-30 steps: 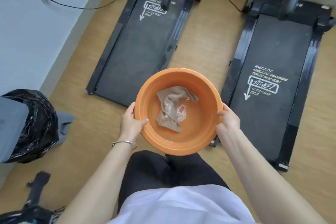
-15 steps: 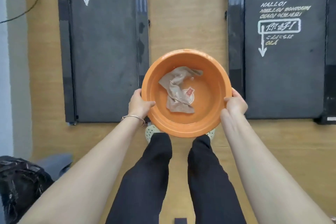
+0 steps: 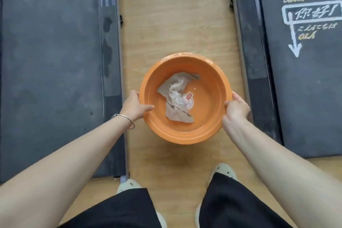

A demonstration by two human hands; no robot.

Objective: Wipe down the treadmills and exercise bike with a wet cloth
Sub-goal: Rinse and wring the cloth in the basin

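An orange plastic basin (image 3: pixel 209 127) with a little water sits low over the wooden floor between two treadmills. A beige wet cloth (image 3: pixel 177 98) lies crumpled inside it. My left hand (image 3: pixel 135 106) grips the basin's left rim, thumb inside. My right hand (image 3: pixel 236 108) grips the right rim. The left treadmill's dark belt (image 3: pixel 51 61) fills the left side, and the right treadmill's belt (image 3: pixel 305 83) with white lettering fills the right. The exercise bike is out of view.
A strip of wooden floor (image 3: pixel 175 15) runs between the treadmills. My feet in pale slippers (image 3: pixel 224 171) and black trousers stand just behind the basin. A silver bangle (image 3: pixel 125 119) circles my left wrist.
I have stepped forward and bent down, and the basin has come lower toward the floor between the treadmills. Both hands keep the same hold on its rim.
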